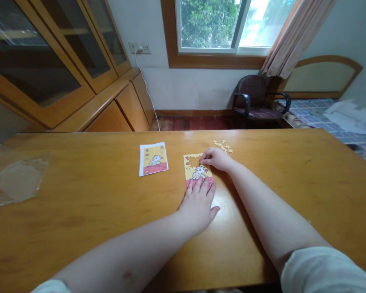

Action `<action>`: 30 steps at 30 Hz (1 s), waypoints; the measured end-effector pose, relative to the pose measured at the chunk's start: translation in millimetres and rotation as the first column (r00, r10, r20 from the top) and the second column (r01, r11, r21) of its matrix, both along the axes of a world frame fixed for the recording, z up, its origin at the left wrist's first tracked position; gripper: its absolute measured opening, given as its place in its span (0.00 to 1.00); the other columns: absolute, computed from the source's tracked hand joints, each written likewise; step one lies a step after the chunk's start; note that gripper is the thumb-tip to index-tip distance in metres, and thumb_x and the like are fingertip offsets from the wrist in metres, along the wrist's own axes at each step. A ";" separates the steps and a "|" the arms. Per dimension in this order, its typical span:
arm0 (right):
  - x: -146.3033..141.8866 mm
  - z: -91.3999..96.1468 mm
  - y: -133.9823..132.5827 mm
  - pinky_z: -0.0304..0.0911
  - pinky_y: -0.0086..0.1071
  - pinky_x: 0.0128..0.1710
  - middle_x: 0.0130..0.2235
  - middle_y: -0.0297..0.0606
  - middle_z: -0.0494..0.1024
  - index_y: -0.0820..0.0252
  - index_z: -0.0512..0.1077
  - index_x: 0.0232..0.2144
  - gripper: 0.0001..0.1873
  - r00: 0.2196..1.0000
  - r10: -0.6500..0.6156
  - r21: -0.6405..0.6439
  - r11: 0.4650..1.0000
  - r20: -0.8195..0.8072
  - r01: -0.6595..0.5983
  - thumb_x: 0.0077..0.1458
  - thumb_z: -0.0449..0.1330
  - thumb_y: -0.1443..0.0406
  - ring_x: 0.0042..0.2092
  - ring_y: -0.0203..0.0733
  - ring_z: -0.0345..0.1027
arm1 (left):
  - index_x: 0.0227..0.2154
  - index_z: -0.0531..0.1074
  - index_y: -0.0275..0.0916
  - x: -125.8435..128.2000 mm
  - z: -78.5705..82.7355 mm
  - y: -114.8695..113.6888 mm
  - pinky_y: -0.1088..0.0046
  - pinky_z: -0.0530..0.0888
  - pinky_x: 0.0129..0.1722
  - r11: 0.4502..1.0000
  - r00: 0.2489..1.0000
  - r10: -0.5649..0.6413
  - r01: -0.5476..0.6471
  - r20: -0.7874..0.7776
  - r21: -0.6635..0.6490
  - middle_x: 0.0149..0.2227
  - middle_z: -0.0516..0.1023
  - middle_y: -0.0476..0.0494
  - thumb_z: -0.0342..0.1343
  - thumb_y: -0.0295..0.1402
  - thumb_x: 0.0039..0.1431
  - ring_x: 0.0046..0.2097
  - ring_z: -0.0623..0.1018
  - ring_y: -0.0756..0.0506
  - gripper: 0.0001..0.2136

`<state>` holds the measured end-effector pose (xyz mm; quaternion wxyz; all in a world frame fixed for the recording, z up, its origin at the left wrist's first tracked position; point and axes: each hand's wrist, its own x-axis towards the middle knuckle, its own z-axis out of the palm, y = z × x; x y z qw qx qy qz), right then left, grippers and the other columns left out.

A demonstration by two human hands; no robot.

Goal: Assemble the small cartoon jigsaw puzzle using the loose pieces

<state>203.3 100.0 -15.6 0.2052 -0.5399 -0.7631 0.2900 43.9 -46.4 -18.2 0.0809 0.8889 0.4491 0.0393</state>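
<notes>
A jigsaw puzzle [198, 173] in yellow and pink, with a white cartoon animal on it, lies on the table in front of me. Bare table shows through a gap in its upper part. My left hand [199, 203] rests flat over the pink lower edge, fingers spread. At the gap's right side, my right hand [216, 158] has thumb and fingertips pinched together; whatever is between them is too small to make out. Just beyond that hand lies a small heap of loose puzzle pieces [223, 146]. Left of the puzzle is a printed picture [154, 159] with the same design.
The wooden table [103, 203] spans the view. A clear plastic bag [16, 179] lies at its left. Beyond the far edge stand a glass-door cabinet [110, 101], a brown armchair [253, 97] and a bed [317, 112]. A white cord [148, 89] hangs from a wall socket.
</notes>
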 end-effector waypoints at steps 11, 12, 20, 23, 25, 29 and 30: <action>-1.2 4.7 -2.0 0.57 0.27 0.31 0.31 0.34 0.73 0.57 0.79 0.29 0.08 0.999 0.015 -0.007 1.000 0.035 -0.015 0.44 0.67 0.61 0.31 0.34 0.64 | 0.63 0.52 0.36 -0.3 1.7 -0.6 0.48 0.48 0.63 1.000 1.000 0.001 -0.001 -0.017 -0.007 0.66 0.52 0.36 0.40 0.51 0.61 0.66 0.49 0.33 0.32; -1.4 5.0 -2.2 0.57 0.27 0.31 0.32 0.34 0.73 0.57 0.79 0.29 0.08 0.999 0.018 -0.006 1.000 0.040 -0.017 0.44 0.67 0.61 0.31 0.34 0.64 | 0.63 0.52 0.36 -0.2 1.9 -0.7 0.49 0.48 0.63 1.000 1.000 0.003 -0.003 -0.018 -0.004 0.66 0.52 0.36 0.40 0.51 0.61 0.66 0.49 0.34 0.32; -1.9 2.4 -1.6 0.56 0.26 0.30 0.31 0.33 0.73 0.58 0.78 0.29 0.09 0.998 0.023 0.024 0.999 0.058 -0.024 0.43 0.67 0.60 0.30 0.32 0.63 | 0.63 0.52 0.36 0.2 2.2 -1.1 0.49 0.49 0.63 1.000 1.000 0.005 -0.005 -0.015 0.005 0.66 0.52 0.36 0.40 0.51 0.61 0.66 0.50 0.34 0.32; -2.1 2.8 -1.7 0.55 0.26 0.30 0.31 0.33 0.73 0.58 0.78 0.29 0.09 0.998 0.014 0.018 1.000 0.061 -0.015 0.43 0.67 0.60 0.29 0.32 0.62 | 0.63 0.52 0.36 0.2 1.9 -0.9 0.48 0.49 0.62 1.000 1.000 0.006 -0.006 -0.012 0.006 0.66 0.52 0.36 0.40 0.51 0.61 0.66 0.49 0.34 0.32; -2.1 3.0 -1.7 0.55 0.26 0.29 0.31 0.33 0.74 0.58 0.78 0.29 0.10 0.998 0.005 0.014 1.000 0.065 -0.005 0.43 0.67 0.60 0.29 0.32 0.62 | 0.64 0.51 0.36 0.0 2.2 -0.8 0.48 0.49 0.62 1.000 1.000 0.004 -0.004 -0.017 -0.003 0.66 0.51 0.36 0.40 0.50 0.61 0.66 0.49 0.34 0.32; -1.9 1.6 -1.2 0.56 0.26 0.29 0.30 0.32 0.74 0.58 0.78 0.31 0.12 0.999 -0.028 -0.026 0.999 0.025 0.029 0.42 0.68 0.59 0.29 0.33 0.63 | 0.64 0.51 0.36 -0.5 2.8 -0.7 0.49 0.49 0.63 1.000 1.000 0.000 0.000 -0.016 -0.005 0.66 0.51 0.36 0.40 0.50 0.62 0.66 0.49 0.34 0.32; -1.9 1.2 -1.1 0.56 0.26 0.28 0.29 0.32 0.74 0.58 0.77 0.31 0.13 0.999 -0.037 -0.045 0.998 0.002 0.037 0.42 0.67 0.59 0.28 0.33 0.63 | 0.64 0.51 0.36 -0.5 2.6 -0.7 0.49 0.48 0.63 1.000 1.000 0.001 -0.001 -0.014 -0.001 0.66 0.51 0.36 0.40 0.50 0.62 0.66 0.49 0.34 0.32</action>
